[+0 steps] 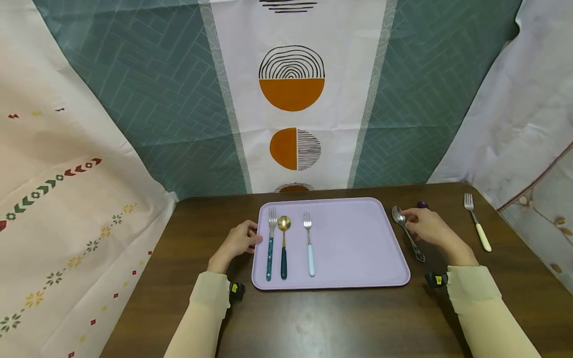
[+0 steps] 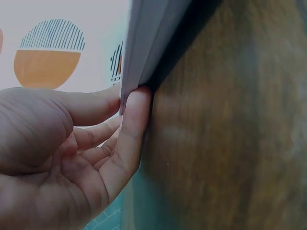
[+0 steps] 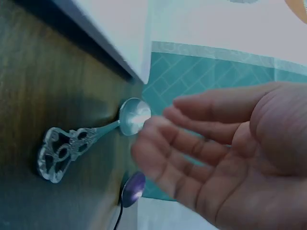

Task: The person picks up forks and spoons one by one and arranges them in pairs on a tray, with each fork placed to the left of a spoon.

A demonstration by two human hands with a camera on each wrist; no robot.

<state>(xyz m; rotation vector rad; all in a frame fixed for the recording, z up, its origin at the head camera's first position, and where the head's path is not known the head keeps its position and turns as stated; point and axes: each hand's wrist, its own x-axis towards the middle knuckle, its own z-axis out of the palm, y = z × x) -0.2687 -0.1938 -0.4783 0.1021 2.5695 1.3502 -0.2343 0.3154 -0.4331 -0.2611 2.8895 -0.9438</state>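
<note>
My left hand [image 1: 239,238] grips the left rim of the lilac tray [image 1: 353,243]; in the left wrist view the thumb [image 2: 93,106] lies over the rim and a finger [image 2: 136,112] under it. My right hand [image 1: 429,229] is beside the tray's right side, over a silver spoon [image 3: 135,116] with an ornate openwork handle. Its fingers [image 3: 148,153] are loosely bent and hold nothing; whether they touch the spoon is hard to tell. A purple spoon [image 3: 133,189] lies near that hand, mostly hidden by it in the head view.
On the tray lie a green-handled fork [image 1: 270,253], a gold spoon [image 1: 284,223] with a dark handle, and a fork [image 1: 310,253] with a pale blue handle. A cream-handled fork [image 1: 482,236] lies at the far right of the brown table [image 1: 340,323]. Patterned cloths [image 1: 179,99] hang behind.
</note>
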